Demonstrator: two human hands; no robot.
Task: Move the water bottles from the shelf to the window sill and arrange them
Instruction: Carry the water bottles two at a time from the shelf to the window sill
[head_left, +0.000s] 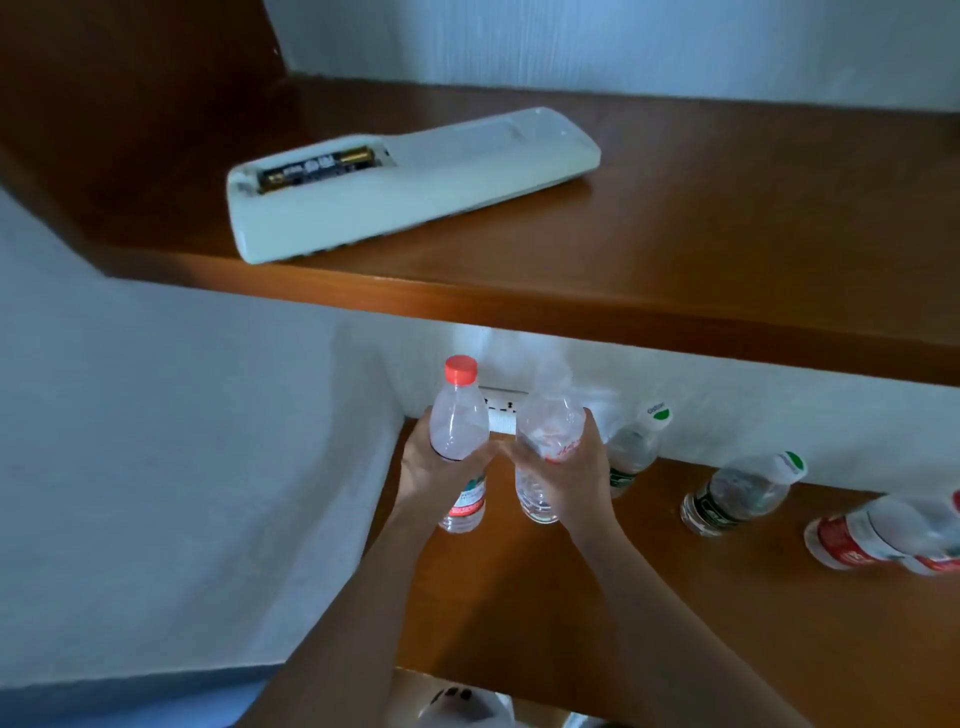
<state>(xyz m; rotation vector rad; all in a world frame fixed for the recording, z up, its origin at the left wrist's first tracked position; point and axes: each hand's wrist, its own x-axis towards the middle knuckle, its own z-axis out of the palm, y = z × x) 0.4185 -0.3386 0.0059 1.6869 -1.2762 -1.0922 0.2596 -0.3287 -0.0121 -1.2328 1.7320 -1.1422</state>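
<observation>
My left hand (423, 470) grips a clear red-capped bottle (460, 415) around its middle, held upright above the lower wooden shelf (675, 597). Right beside it, my right hand (574, 475) holds a second clear bottle (548, 415) whose top is blurred against the wall. Further right on the shelf stand two green-labelled bottles with white-and-green caps (636, 449) (737, 493), both leaning in the wide-angle view. A red-labelled bottle (883, 535) sits at the right edge, blurred. The window sill is not in view.
An upper wooden shelf (675, 249) overhangs the bottles and carries a white remote control (410, 182) lying face down with its battery bay uncovered. A wall socket (501, 405) sits behind the held bottles. White wall fills the left side.
</observation>
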